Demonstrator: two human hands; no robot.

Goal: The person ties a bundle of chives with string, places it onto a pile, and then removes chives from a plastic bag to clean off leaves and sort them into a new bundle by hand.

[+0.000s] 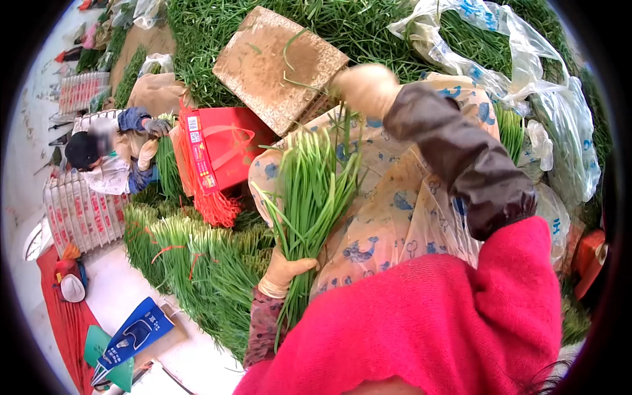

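My left hand [286, 271], in a pale glove, grips a bunch of long green stalks [309, 191] near its lower part, the whitish ends pointing up. My right hand [367, 89], also gloved, is smeared by motion above the bunch, beside the right corner of a dusty patterned box [280, 66]. A few stalks hang just below it, but its fingers cannot be made out. Under the bunch, a patterned plastic apron [388, 217] covers my lap.
Loose green stalks [197, 52] lie behind the box. At the left are a red bag [230, 141] with red ties [217, 209] and tied bundles [197, 263]. A co-worker [108, 151] handles stalks at the far left. Clear plastic bags [566, 138] lie at the right.
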